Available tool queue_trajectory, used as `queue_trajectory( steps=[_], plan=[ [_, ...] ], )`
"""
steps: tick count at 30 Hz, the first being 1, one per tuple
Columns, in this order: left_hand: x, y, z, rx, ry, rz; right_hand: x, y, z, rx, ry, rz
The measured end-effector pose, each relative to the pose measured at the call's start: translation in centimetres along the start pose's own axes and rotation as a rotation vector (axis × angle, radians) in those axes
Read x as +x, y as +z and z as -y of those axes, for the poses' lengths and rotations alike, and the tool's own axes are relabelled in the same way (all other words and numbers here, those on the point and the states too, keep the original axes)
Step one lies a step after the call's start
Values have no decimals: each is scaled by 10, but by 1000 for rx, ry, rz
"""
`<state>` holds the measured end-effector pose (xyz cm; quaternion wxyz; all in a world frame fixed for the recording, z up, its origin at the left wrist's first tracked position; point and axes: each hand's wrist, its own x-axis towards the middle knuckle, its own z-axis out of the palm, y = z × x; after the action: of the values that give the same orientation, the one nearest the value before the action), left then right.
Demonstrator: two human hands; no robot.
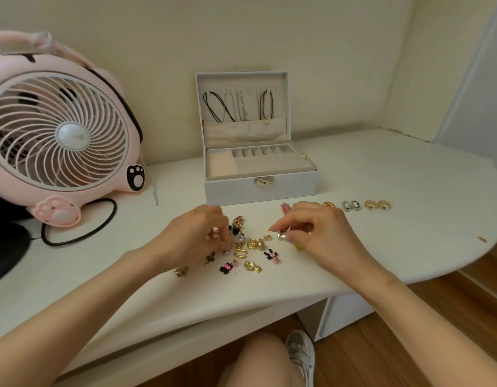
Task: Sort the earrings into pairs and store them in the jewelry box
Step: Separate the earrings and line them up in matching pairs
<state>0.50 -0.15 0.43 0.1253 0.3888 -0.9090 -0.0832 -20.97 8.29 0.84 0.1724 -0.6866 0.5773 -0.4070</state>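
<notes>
A loose heap of earrings lies on the white desk: gold ovals, black-and-pink bows, a pearl stud, a crystal piece. My left hand rests on the heap's left side, fingertips pinched on a small earring among them. My right hand hovers at the heap's right, thumb and fingers closed on a pearl-like earring. To the right, sorted pairs lie in a row: a silver-and-black pair and a gold pair. The open white jewelry box stands behind, its tray compartments empty.
A pink cat-shaped fan stands at the left with a black cable loop on the desk. Necklaces hang in the box lid. The desk's rounded edge runs right; wooden floor, my knee and a shoe show below.
</notes>
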Motion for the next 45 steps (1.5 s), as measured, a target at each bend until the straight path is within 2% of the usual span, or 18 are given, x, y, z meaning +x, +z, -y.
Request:
queue_trajectory(
  steps=[4, 8, 13, 21, 30, 37, 45],
  plan=[
    [4, -3, -16, -254, -17, -123, -4, -8, -2, 24, 14, -9],
    [10, -9, -38, -439, 27, -98, -11, -19, -6, 40, 30, -22],
    [23, -8, -61, -440, 49, -72, -17, -34, -15, 16, 53, -82],
    [47, 1, -88, -580, 81, -33, -26, -58, -29, 38, 147, -117],
    [67, 18, -103, -454, 154, -1, -38, -75, -42, 99, 249, -182],
    [97, 31, -124, -306, 197, 111, -39, -81, -55, 226, 261, -256],
    [116, 45, -140, -101, 178, 125, -34, -80, -74, 108, 333, -238]
  ],
)
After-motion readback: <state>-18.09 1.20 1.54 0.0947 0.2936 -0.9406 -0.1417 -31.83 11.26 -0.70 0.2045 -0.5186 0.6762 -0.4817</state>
